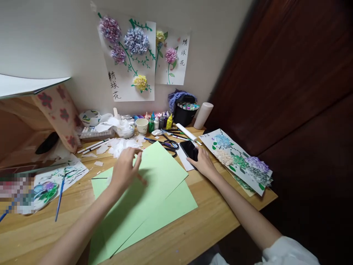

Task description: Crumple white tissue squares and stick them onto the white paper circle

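Note:
Two overlapping sheets of light green paper [165,173] lie at an angle on the wooden table. Above their left part hovers my left hand [128,167], its fingers bent and apart, with nothing visible in them; one fingertip is smeared by motion. My right hand [204,162] grips the lower right side of a black phone [188,148], thumb on one edge and fingers round the other. Under the phone is a small white sheet [183,158]. Black-handled scissors [172,145] lie just left of the phone, partly covered by the green paper.
Behind stand paint bottles [156,123], a paper cup [142,126], a black marker case [184,112] and a white cylinder [203,116]. White scraps [124,145] lie left of centre. Flower pictures [237,156] sit at right; a paintbrush [60,195] and painted palette are at left.

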Motion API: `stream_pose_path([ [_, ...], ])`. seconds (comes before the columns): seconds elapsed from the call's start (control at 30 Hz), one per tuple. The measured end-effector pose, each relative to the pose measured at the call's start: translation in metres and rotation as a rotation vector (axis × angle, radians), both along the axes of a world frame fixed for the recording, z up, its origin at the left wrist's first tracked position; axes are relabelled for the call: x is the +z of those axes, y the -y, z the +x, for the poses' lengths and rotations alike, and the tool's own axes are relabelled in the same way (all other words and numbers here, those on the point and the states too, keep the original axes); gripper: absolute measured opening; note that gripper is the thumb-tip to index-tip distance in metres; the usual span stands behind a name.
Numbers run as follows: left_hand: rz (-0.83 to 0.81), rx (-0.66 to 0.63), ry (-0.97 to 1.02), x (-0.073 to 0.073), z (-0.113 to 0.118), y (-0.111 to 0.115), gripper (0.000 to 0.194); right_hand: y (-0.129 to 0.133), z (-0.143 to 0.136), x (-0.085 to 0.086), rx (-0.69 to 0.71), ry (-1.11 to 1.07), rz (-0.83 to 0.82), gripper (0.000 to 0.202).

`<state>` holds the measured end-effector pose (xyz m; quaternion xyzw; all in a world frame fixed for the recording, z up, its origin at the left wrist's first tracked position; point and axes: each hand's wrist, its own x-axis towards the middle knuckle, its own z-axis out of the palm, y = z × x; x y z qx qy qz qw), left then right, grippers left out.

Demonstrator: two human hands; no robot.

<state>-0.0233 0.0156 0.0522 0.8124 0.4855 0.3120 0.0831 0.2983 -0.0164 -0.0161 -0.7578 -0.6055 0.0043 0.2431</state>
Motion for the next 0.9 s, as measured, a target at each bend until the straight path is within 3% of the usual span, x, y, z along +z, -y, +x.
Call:
stream_pose_path([
  [0.17,-0.050,-0.275,-0.091,-0.019,0.034,0.051,0.020,-0.007,-0.014,-0.002,-0.080,-0.027,0.063,0.051],
  [0.3,-0.040,-0.431,-0.265,-0.041,0.047,0.073,0.022,-0.009,-0.015,0.008,-0.022,-0.029,0.021,0.056],
  [0.4,-0.029,-0.425,-0.327,-0.053,0.048,0.077,0.025,-0.016,0.000,0.030,-0.009,-0.133,-0.208,0.062],
  [0.53,-0.083,-0.400,-0.297,-0.056,0.046,0.073,0.025,-0.032,0.025,0.060,0.064,-0.376,-0.779,0.052],
  [0.6,-0.098,-0.398,-0.297,-0.056,0.045,0.073,0.025,-0.039,0.031,0.065,0.070,-0.464,-0.941,0.053],
  [0.7,-0.102,-0.393,-0.305,-0.055,0.045,0.073,0.026,-0.046,0.033,0.062,0.054,-0.491,-1.035,0.056],
  [0.9,-0.109,-0.408,-0.306,-0.055,0.045,0.074,0.024,-0.048,0.034,0.057,0.049,-0.525,-1.048,0.057],
])
